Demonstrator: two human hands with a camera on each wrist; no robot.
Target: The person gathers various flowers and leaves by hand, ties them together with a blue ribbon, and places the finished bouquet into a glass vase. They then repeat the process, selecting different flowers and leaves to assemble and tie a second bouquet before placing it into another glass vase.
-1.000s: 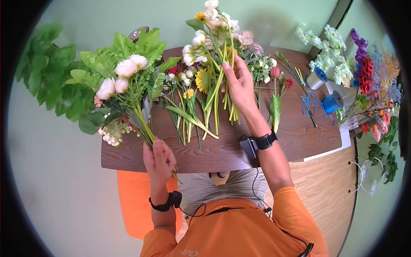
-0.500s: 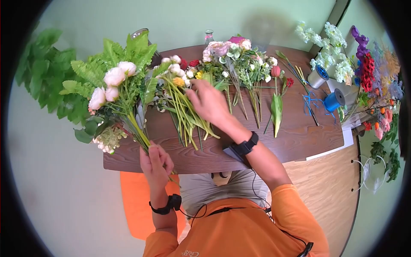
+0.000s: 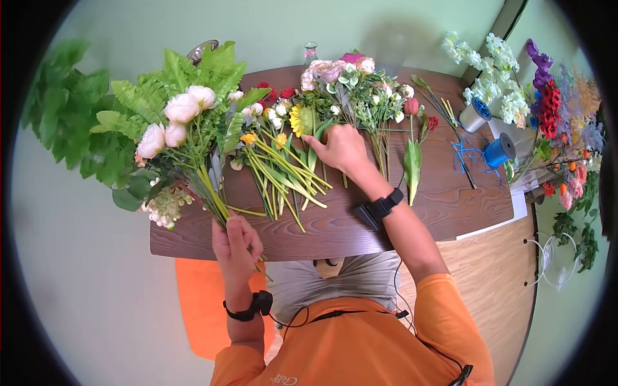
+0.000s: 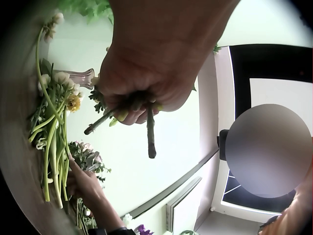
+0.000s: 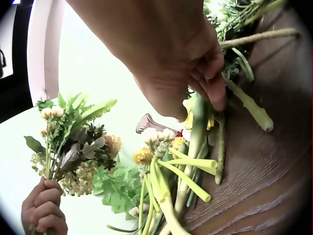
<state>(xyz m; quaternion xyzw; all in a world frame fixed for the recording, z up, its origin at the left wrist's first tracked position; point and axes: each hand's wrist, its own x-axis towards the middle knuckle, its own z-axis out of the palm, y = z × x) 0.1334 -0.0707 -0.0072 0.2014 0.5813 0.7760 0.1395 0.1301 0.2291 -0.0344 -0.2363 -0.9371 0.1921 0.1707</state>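
Note:
My left hand (image 3: 237, 246) grips the gathered stems of a bouquet (image 3: 209, 183) near their lower ends. Pale pink peonies (image 3: 183, 108), bright fern fronds and cream berries fan out above that fist. Two cut stem ends (image 4: 151, 142) poke out below it in the left wrist view. Over the table's middle, my right hand (image 3: 341, 149) reaches to a sunflower (image 3: 297, 120). Its thumb and fingers stand apart on either side of the sunflower's thick green stem (image 5: 197, 122). Left of this hand lie loose stems (image 3: 283, 177) with yellow and white flowers (image 5: 143, 155).
Pink roses (image 3: 331, 71) and white sprays lie toward the back of the table (image 3: 444, 212), near a small glass vase (image 3: 310, 53). A red tulip (image 3: 412, 107) lies farther right. Blue ribbon (image 3: 499, 153) and a silver spool (image 3: 475, 117) sit near the right edge.
My right hand held up white and yellow flowers, laid them down at left on the pile, let go, then moved right to the sunflower. The left hand keeps its grip on the bouquet.

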